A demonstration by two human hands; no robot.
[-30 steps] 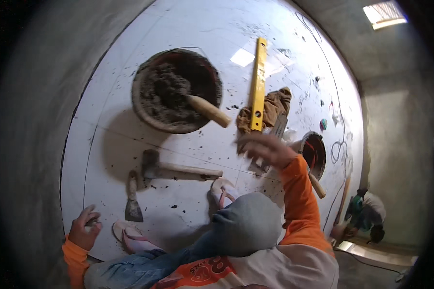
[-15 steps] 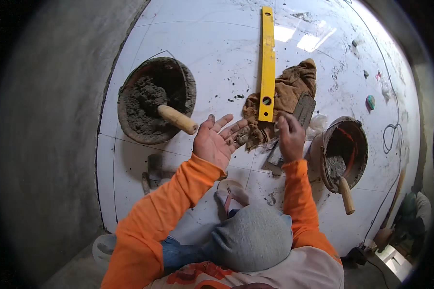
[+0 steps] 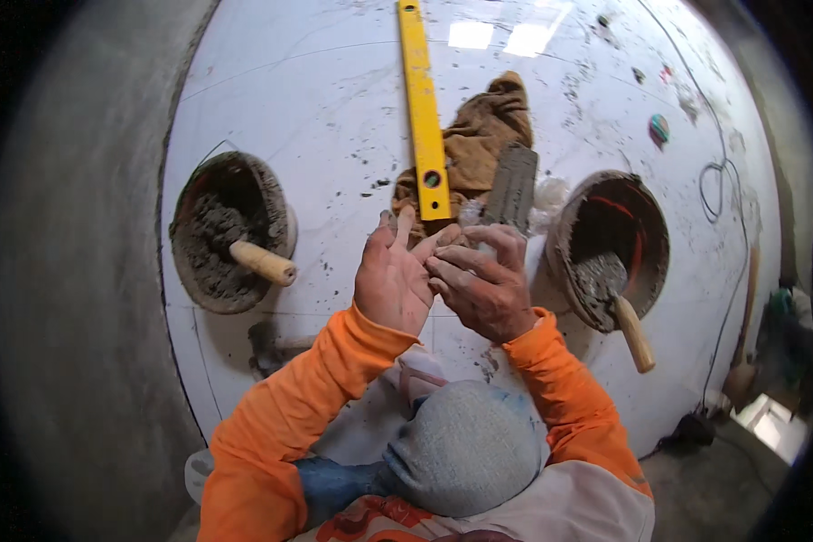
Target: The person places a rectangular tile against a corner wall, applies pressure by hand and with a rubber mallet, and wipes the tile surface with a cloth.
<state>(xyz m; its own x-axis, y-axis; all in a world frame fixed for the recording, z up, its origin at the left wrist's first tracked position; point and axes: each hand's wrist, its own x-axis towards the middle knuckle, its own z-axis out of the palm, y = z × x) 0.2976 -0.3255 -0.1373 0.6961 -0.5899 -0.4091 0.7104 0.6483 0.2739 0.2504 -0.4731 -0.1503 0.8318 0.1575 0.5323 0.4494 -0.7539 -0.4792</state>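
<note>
My left hand (image 3: pixel 395 285) is palm up with its fingers stretched out, smeared with grey mortar. My right hand (image 3: pixel 489 287) bends over the outer fingers of the left, its own fingers curled and pressed against them. Its grip is partly hidden, and no tool shows in either hand. Just beyond the hands, the near end of a yellow spirit level (image 3: pixel 424 117) rests on a crumpled brown cloth (image 3: pixel 483 129). Beside the cloth lies a flat tool coated in mortar (image 3: pixel 513 185), its near end hidden behind my right hand.
At the left stands a bucket (image 3: pixel 275 185) of mortar with a wooden handle (image 3: pixel 264 263) sticking out. Another bucket (image 3: pixel 565 221) on the right holds a wooden-handled trowel (image 3: pixel 635 336). A hammer-like tool (image 3: pixel 266 348) lies near my left sleeve. A cable (image 3: pixel 719 117) runs along the right.
My right hand has moved left from beside the flat tool and now meets the fingers of my left hand. The view has shifted, so the floor items appear further left.
</note>
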